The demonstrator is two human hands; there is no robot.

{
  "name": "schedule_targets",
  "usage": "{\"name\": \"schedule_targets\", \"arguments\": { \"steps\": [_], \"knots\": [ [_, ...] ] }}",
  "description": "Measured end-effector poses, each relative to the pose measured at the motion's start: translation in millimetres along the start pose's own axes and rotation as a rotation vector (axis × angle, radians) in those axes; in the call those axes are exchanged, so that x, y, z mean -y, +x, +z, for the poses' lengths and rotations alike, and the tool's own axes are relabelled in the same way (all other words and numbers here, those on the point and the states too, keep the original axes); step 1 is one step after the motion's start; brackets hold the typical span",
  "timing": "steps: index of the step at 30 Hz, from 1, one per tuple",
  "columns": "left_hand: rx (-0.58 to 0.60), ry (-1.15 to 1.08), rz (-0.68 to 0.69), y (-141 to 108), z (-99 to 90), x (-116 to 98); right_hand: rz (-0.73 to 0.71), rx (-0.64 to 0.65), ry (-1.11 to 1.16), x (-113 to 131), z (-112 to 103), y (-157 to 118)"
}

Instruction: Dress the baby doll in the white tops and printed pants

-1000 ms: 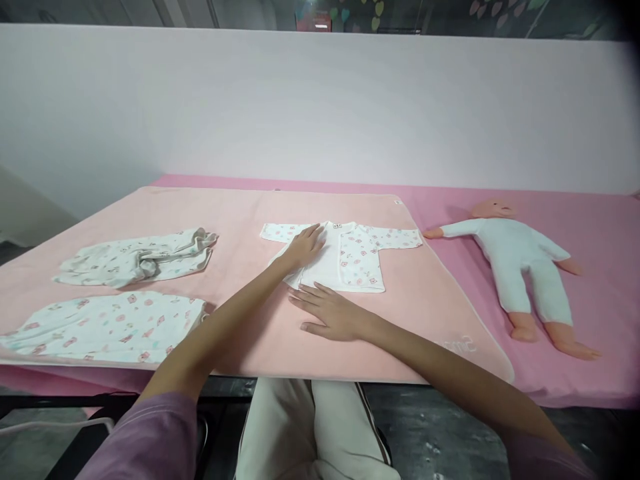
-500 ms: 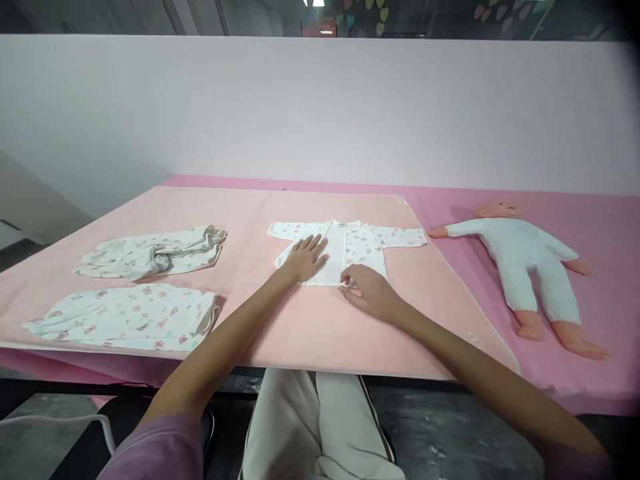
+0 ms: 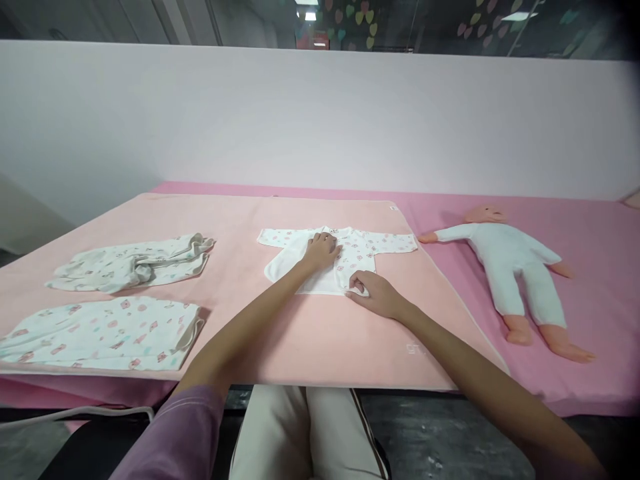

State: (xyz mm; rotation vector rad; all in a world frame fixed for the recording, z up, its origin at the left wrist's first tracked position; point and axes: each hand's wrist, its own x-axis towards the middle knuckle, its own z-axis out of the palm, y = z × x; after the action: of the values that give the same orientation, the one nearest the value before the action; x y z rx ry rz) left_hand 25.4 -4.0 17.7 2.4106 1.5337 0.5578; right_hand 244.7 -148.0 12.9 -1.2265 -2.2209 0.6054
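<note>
Low on the shirt (image 3: 356, 257), my right hand (image 3: 379, 295) pinches narrowly; tugging against my left hand (image 3: 320, 253), grip unclear, could crease it.

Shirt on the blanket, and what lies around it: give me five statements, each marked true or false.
1. The left hand is on the shirt. True.
2. The right hand rests on the doll. False: it is at the shirt's lower edge.
3. The doll's body lies on the sheet. True.
4. The shirt's sleeves are folded inward. False: they are spread to both sides.
5. The crumpled garment lies beyond the smoother garment. True.
</note>
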Motion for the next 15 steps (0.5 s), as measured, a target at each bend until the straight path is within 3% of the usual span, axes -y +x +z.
{"name": "schedule_targets", "arguments": {
  "steps": [3,6,15],
  "knots": [
    [-0.082,-0.057,-0.139,29,12.2,-6,0.002,0.001,0.020,-1,0,-1],
    [-0.104,-0.080,-0.191,44,22.9,1,0.003,-0.007,0.050,-1,2,-1],
    [-0.174,-0.202,-0.184,44,29.0,9,0.041,-0.039,0.130,-9,8,1]
  ]
}}
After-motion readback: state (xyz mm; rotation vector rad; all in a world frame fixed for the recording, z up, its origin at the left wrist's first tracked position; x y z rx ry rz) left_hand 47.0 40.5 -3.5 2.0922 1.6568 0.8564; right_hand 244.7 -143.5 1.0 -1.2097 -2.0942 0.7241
